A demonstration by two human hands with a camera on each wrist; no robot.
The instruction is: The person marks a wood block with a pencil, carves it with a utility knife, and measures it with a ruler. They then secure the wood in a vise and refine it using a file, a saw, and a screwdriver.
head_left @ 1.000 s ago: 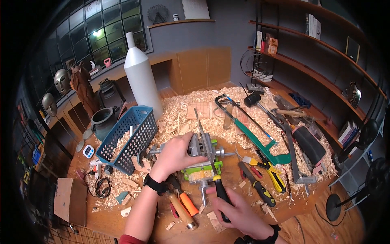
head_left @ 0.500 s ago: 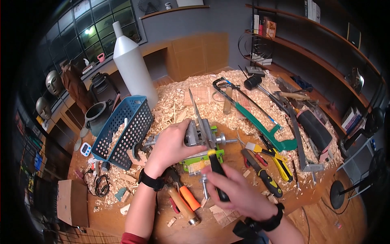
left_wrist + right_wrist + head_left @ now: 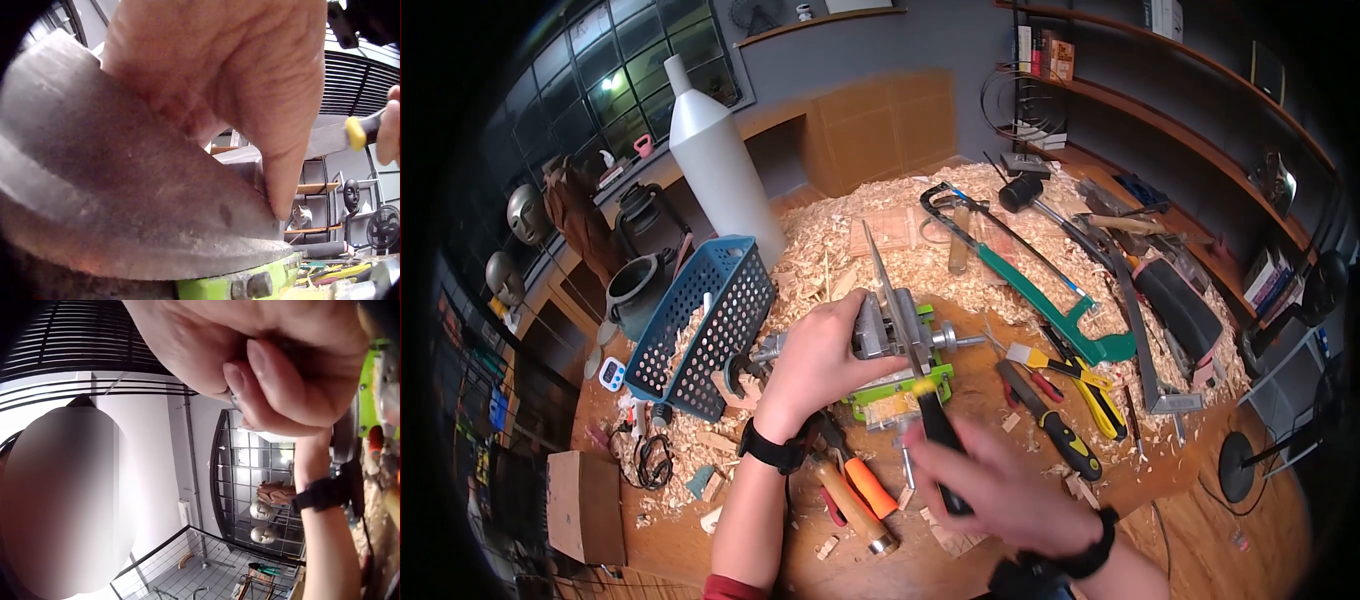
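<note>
In the head view a grey metal vise (image 3: 923, 338) with bright green parts stands on the table. My left hand (image 3: 824, 345) grips its left side. In the left wrist view the thumb (image 3: 284, 181) presses against the end of a thick grey metal part (image 3: 131, 162). My right hand (image 3: 997, 484), blurred, holds a long tapered file by its black handle (image 3: 940, 432) with a yellow collar. The file's blade (image 3: 882, 268) lies across the vise, pointing away from me. The right wrist view shows curled fingers (image 3: 269, 381); the handle is hidden there.
Wood shavings (image 3: 830, 210) cover the back of the table. A blue basket (image 3: 700, 330) stands left. A green hacksaw (image 3: 1040, 300), a second file (image 3: 1065, 440) and a yellow utility knife (image 3: 1103, 408) lie right. A wooden-handled tool (image 3: 858, 510) and an orange handle (image 3: 870, 487) lie in front.
The file and my right hand moved forward over the vise, then slightly back. My left hand stays on the vise. The head view has tilted downward.
</note>
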